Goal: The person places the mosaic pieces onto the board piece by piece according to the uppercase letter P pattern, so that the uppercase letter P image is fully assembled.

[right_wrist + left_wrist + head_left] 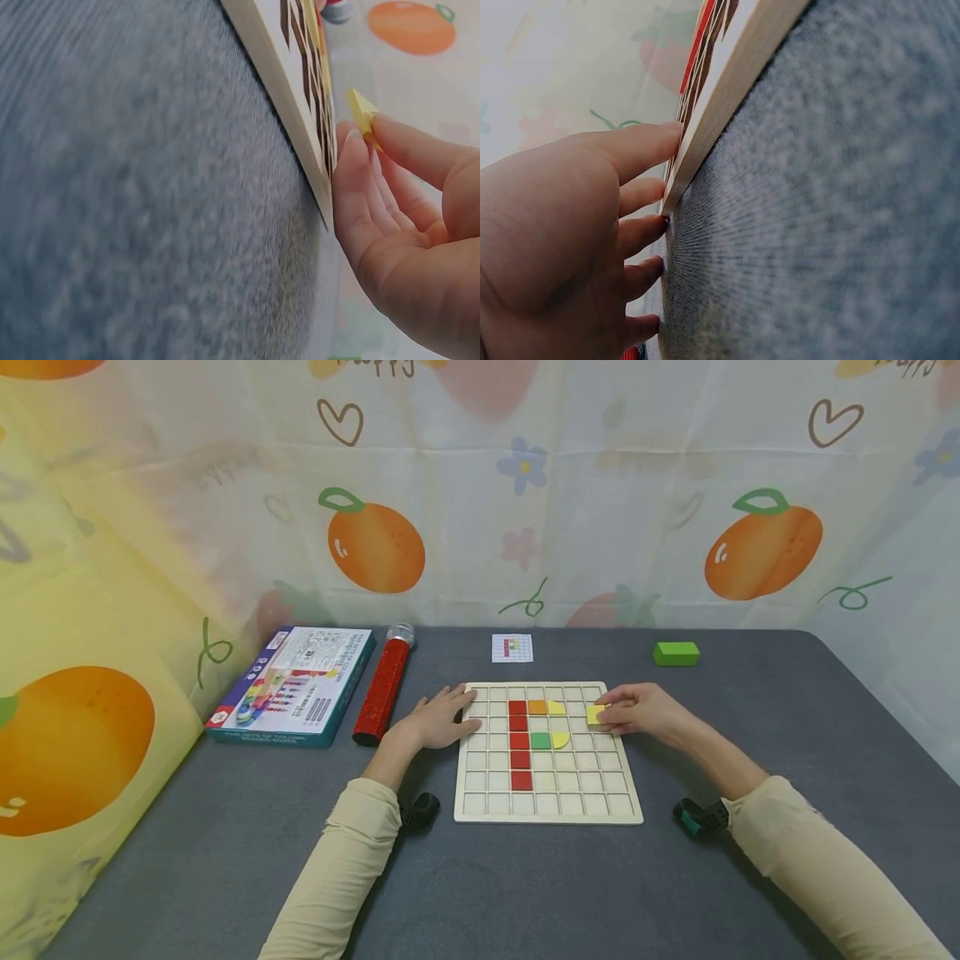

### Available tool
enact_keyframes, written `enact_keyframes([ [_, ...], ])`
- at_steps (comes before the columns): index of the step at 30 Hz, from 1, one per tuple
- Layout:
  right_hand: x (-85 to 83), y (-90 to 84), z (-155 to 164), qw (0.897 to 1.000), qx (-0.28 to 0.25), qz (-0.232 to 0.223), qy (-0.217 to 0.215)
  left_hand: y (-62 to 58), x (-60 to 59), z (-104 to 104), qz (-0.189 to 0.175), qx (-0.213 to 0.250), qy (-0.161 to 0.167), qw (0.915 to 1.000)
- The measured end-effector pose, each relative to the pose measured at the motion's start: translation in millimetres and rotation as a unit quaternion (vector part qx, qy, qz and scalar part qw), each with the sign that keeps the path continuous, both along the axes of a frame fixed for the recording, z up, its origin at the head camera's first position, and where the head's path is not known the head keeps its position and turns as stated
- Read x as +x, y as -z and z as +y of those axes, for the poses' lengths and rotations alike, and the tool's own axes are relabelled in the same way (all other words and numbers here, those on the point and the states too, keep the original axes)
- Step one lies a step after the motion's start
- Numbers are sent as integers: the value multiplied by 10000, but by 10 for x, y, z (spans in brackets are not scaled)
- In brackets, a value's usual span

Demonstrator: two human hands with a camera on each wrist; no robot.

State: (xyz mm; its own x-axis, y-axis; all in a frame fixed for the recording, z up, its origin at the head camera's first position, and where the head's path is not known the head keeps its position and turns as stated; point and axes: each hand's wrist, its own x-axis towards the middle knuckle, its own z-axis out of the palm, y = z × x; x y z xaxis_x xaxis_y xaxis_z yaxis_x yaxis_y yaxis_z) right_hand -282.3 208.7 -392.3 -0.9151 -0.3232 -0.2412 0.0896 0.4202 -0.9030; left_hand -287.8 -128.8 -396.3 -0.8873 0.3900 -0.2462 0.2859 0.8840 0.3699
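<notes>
A wooden grid board (pixel 480 806) lies flat on the dark table. On it stand a column of several red square tiles (pixel 520 741), an orange tile (pixel 537 707), a green tile (pixel 540 741) and two rounded yellow tiles (pixel 559 740). My right hand (pixel 647 714) pinches a yellow block (pixel 361 114) between thumb and fingers, over the board's right side. At the board's left edge, my left hand (pixel 437 718) rests with its fingers spread; the thumb touches the rim in the left wrist view (pixel 577 217).
Behind the board lies a small pattern card (pixel 512 648). To the left are a puzzle box (pixel 292 685) and a red glittery microphone (pixel 384 685). A bright green block (pixel 676 653) sits at the back right. A printed curtain (pixel 600 527) hangs behind the table.
</notes>
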Motion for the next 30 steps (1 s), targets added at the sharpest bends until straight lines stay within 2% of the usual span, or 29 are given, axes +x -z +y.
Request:
enact_keyframes([
  [9,-26,21,-140,9996,-182,-86,-220,18,-6,-11,41,-31,-7,10000],
  [17,-54,26,-270,9998,-36,-150,-152,34,-11,-12,32,-27,-21,10000],
  [30,-74,24,-397,9993,-135,-344,-32,14,3,-4,18,-10,-13,10000],
])
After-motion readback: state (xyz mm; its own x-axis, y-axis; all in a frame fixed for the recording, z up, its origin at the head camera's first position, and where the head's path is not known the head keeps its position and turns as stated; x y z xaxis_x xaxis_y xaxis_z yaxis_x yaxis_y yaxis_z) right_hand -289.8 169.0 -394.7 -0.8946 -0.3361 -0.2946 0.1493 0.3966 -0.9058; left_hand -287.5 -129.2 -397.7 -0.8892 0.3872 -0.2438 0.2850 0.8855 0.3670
